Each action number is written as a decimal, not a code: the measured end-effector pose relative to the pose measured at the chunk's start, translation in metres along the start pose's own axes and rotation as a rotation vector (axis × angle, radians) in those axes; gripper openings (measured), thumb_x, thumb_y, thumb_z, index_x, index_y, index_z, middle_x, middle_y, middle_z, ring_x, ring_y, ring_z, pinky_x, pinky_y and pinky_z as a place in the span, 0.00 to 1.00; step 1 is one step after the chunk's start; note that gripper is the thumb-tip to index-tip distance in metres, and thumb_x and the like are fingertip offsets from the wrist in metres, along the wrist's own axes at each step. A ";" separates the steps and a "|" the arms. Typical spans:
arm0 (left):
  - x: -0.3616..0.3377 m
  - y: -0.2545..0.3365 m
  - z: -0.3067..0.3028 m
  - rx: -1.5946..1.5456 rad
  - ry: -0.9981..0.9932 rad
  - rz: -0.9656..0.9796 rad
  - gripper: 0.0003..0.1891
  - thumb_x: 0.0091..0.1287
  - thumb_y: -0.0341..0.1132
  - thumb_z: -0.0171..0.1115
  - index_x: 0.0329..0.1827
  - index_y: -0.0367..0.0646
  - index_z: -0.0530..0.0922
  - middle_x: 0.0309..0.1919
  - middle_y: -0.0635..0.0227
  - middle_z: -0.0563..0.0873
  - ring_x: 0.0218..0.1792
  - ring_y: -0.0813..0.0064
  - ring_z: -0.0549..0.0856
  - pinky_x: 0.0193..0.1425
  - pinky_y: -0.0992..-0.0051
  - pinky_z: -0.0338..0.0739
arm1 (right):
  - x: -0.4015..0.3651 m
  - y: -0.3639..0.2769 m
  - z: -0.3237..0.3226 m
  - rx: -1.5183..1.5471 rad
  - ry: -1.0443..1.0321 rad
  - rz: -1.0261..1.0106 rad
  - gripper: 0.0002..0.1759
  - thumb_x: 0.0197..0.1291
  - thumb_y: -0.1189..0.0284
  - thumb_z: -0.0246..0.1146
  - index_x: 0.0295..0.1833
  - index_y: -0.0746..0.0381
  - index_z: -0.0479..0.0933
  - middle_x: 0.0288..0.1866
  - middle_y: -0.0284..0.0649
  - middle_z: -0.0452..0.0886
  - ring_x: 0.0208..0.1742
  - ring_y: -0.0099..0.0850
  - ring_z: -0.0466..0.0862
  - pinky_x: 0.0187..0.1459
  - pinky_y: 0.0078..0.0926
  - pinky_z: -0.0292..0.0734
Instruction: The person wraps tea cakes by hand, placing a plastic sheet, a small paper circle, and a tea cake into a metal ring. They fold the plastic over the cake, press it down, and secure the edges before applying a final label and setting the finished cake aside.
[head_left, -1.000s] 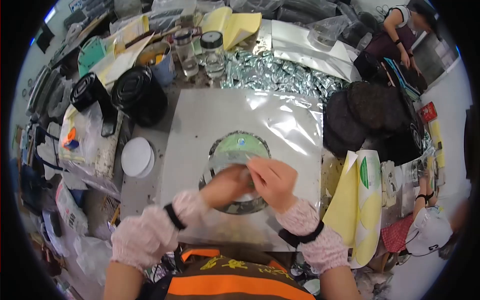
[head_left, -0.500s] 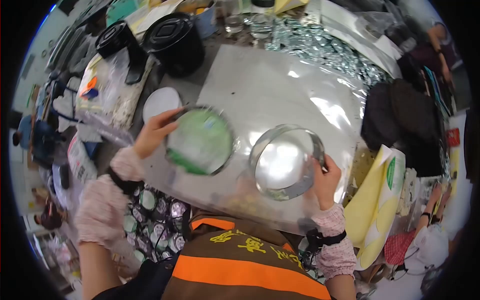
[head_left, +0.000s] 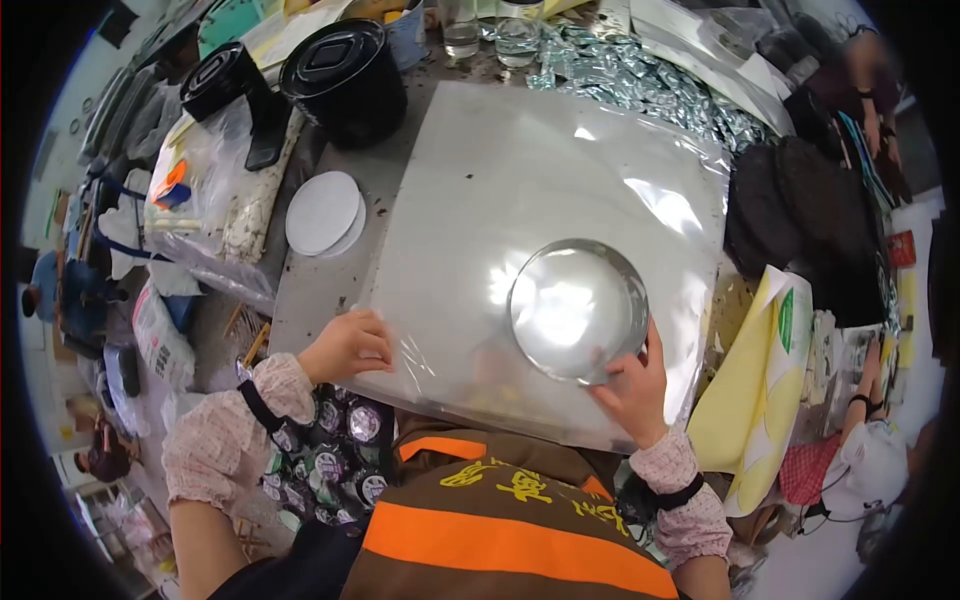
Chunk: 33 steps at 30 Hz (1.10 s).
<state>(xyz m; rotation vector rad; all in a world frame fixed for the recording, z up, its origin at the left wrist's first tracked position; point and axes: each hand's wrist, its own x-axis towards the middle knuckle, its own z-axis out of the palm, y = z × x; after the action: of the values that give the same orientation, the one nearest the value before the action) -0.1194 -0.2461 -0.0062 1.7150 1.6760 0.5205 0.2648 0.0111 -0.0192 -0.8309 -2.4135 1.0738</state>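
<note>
A shiny round metal ring rests on a clear plastic sheet over the work table. My right hand grips the ring's near right side, thumb and fingers at its rim. Bright reflections fill the middle of the ring. At the sheet's lower left edge is my left hand, its fingers curled together. Whether those fingers pinch the sheet or anything small is hidden. Two overlapping white discs lie on the table beyond my left hand.
A lidded black canister stands at the back left. Small silvery packets are heaped behind the sheet. Dark round slabs and a yellow wrapper lie on the right. Several round packages sit below the near edge. Other people are farther off.
The round green-and-clear disc in my left hand is out of sight, and that hand has come down toward me. The ring, earlier tilted in my right hand, now lies flatter on the sheet.
</note>
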 end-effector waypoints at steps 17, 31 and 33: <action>0.066 0.037 -0.031 -0.368 0.373 -0.180 0.06 0.64 0.31 0.70 0.42 0.46 0.86 0.29 0.65 0.86 0.32 0.57 0.85 0.41 0.65 0.80 | 0.014 -0.090 0.039 0.002 -0.544 -0.573 0.24 0.48 0.61 0.79 0.47 0.62 0.80 0.77 0.71 0.59 0.75 0.66 0.66 0.71 0.52 0.70; 0.038 0.004 -0.042 0.267 0.377 -0.098 0.07 0.64 0.34 0.70 0.42 0.44 0.86 0.44 0.62 0.90 0.42 0.58 0.89 0.46 0.61 0.82 | -0.075 -0.005 0.001 -0.129 -0.225 -0.188 0.21 0.65 0.78 0.62 0.64 0.64 0.77 0.59 0.51 0.80 0.63 0.50 0.81 0.61 0.39 0.81; 0.030 -0.044 -0.053 0.436 0.597 -0.315 0.08 0.63 0.31 0.69 0.43 0.39 0.86 0.46 0.58 0.90 0.45 0.55 0.89 0.48 0.61 0.83 | -0.124 0.006 -0.033 -0.104 -0.403 -0.391 0.26 0.61 0.70 0.66 0.65 0.61 0.77 0.57 0.51 0.80 0.55 0.47 0.83 0.55 0.37 0.80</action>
<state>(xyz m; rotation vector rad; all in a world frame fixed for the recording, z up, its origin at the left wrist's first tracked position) -0.1851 -0.2093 -0.0054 1.6206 2.5935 0.5813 0.3791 -0.0476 -0.0141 -0.1549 -2.8209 1.0391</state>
